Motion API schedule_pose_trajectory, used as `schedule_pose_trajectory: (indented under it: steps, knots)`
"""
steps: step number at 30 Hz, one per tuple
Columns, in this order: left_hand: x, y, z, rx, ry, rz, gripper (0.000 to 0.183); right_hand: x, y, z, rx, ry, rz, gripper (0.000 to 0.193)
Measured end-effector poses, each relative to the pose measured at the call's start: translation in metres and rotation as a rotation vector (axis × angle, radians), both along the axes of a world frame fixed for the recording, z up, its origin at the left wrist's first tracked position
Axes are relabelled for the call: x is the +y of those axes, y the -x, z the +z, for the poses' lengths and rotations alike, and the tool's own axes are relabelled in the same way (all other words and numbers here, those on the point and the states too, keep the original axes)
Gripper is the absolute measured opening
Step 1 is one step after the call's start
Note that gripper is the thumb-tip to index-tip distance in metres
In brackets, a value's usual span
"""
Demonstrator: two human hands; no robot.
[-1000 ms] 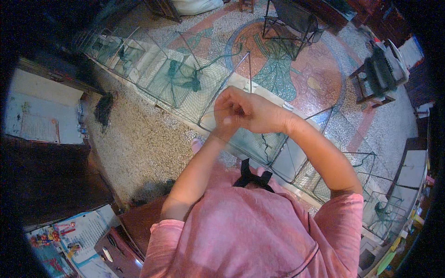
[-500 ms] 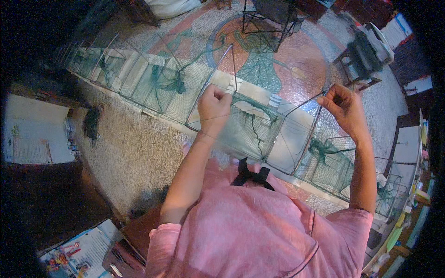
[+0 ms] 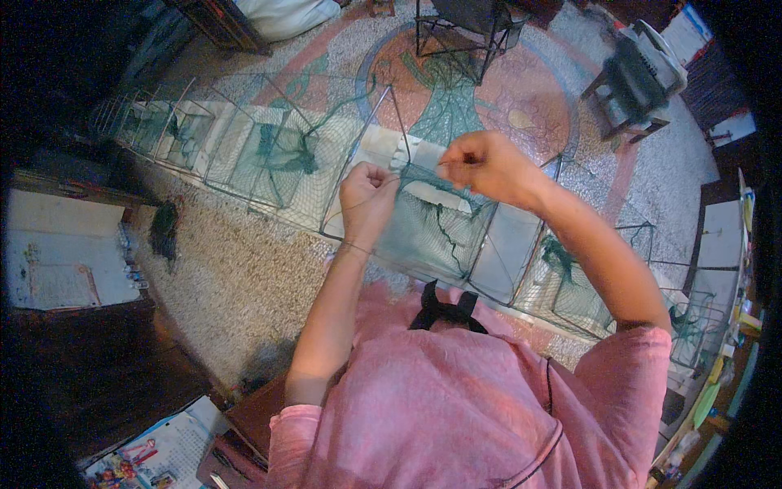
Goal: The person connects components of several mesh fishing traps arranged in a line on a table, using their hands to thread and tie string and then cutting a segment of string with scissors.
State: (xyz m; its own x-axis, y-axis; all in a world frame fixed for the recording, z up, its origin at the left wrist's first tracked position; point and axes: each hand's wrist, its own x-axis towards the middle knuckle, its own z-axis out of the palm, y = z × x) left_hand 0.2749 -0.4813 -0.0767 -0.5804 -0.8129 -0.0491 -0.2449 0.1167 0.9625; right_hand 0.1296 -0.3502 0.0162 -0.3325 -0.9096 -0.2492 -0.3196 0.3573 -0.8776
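A long folding net trap [image 3: 436,244] of green mesh on thin metal frames stretches across in front of me from far left to near right. My left hand [image 3: 368,202] is closed in a pinch at the mesh, beside the upright of one metal frame [image 3: 397,122]. A short way to its right, my right hand [image 3: 487,169] is closed too, thumb and fingertips together over the trap's upper edge. Whatever lies between its fingertips is too small and smeared to name. Knots of dark green netting [image 3: 285,155] hang inside the neighbouring sections.
Pale boards or sheets [image 3: 505,244] show under the mesh. Beyond the trap, a dark metal-framed chair [image 3: 468,37] stands on the patterned floor [image 3: 529,106]. A small wooden chair [image 3: 627,106] is at far right. Papers and small items cover a surface [image 3: 175,432] at lower left.
My right hand has swung left from the far side of the right-hand section to close beside my left hand. My left hand keeps its pinch, and the view has shifted slightly.
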Motion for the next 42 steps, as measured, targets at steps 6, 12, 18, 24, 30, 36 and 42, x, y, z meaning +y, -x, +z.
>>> schedule_pose_trajectory:
  steps: [6,12,18,24,30,36,42]
  knots:
    - [-0.006,-0.001,-0.011,-0.024,-0.078,-0.065,0.01,-0.045,-0.02,-0.021,0.216,-0.08,0.054,0.014]
    - [-0.002,-0.005,-0.005,-0.006,-0.124,-0.131,0.007,-0.05,-0.014,-0.062,0.165,-0.069,-0.039,0.015]
    - [-0.001,-0.004,-0.005,0.069,-0.265,-0.133,0.007,-0.046,-0.01,-0.063,0.126,0.017,0.009,0.016]
    - [-0.002,-0.01,-0.001,0.1,-0.259,-0.178,0.009,-0.027,-0.005,0.019,-0.641,0.26,0.019,0.011]
    - [-0.003,-0.003,0.002,0.025,-0.351,-0.161,0.009,-0.01,-0.02,-0.002,-0.133,-0.292,0.155,0.01]
    - [-0.004,-0.005,0.001,0.063,-0.391,-0.144,0.009,-0.038,-0.025,-0.036,0.259,-0.125,0.051,0.008]
    - [-0.005,-0.003,-0.004,0.018,-0.319,-0.175,0.01,-0.045,-0.023,-0.065,0.465,0.013,0.011,0.011]
